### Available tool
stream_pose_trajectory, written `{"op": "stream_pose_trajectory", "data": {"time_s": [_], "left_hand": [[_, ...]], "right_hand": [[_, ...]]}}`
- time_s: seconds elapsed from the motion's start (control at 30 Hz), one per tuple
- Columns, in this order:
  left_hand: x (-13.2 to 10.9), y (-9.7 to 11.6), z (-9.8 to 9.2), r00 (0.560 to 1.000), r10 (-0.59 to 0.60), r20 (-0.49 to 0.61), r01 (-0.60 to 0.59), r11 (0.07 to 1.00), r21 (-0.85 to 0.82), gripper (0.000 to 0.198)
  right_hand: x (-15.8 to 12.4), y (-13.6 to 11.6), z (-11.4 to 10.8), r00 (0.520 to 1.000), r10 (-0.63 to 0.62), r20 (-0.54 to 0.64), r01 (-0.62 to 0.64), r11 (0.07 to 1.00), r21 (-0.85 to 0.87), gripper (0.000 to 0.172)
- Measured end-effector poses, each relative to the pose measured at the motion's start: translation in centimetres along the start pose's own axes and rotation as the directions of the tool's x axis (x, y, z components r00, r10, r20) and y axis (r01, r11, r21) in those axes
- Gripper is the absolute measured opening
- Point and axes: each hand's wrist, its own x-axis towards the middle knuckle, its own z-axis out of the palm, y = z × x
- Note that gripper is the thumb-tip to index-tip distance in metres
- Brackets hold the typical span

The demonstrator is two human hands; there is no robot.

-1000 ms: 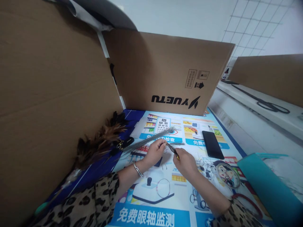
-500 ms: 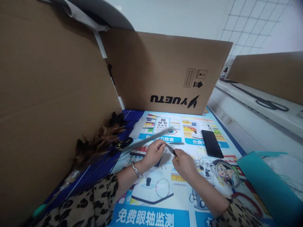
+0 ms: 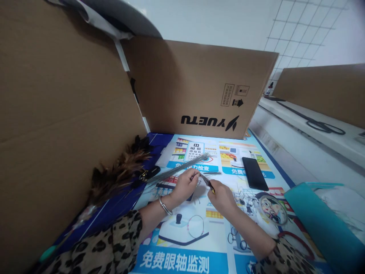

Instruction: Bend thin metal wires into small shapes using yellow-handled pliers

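Our left hand (image 3: pixel 185 185) pinches something too small to identify, seemingly steadying it for the pliers (image 3: pixel 207 182) our right hand (image 3: pixel 222 196) grips just beside; thin wires (image 3: pixel 182 166) lie beyond the left hand.

Pliers (image 3: pixel 206 181) half-hidden in right hand (image 3: pixel 224 196)

Right hand (image 3: pixel 224 196) gripping pliers (image 3: pixel 208 182); left hand (image 3: pixel 184 186) pinching small unclear piece (image 3: pixel 195 175) at pliers' tip; wire bundle (image 3: pixel 182 166) beyond.

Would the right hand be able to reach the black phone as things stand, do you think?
Probably yes: the phone lies near the right hand, with nothing visible standing between, though that hand holds pliers.
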Motion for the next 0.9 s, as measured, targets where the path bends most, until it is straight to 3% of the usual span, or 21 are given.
{"op": "stream_pose_trajectory", "data": {"time_s": [0.37, 0.6, 0.9], "left_hand": [[0.3, 0.1, -0.2, 0.998, -0.009, 0.063, 0.016, 0.994, -0.108, 0.018], [0.6, 0.1, -1.1, 0.982, -0.063, 0.179, 0.104, 0.968, -0.229, 0.021], [0.5, -0.5, -0.8, 0.945, -0.110, 0.309, 0.247, 0.859, -0.449, 0.024]], "right_hand": [[0.3, 0.3, -0.8, 0.997, 0.009, 0.071, -0.017, 0.993, 0.117, 0.018], [0.3, 0.1, -1.2, 0.998, -0.005, 0.061, -0.002, 0.994, 0.109, 0.022], [0.3, 0.6, -0.4, 0.998, -0.056, 0.000, 0.054, 0.961, 0.271, 0.022]]}}
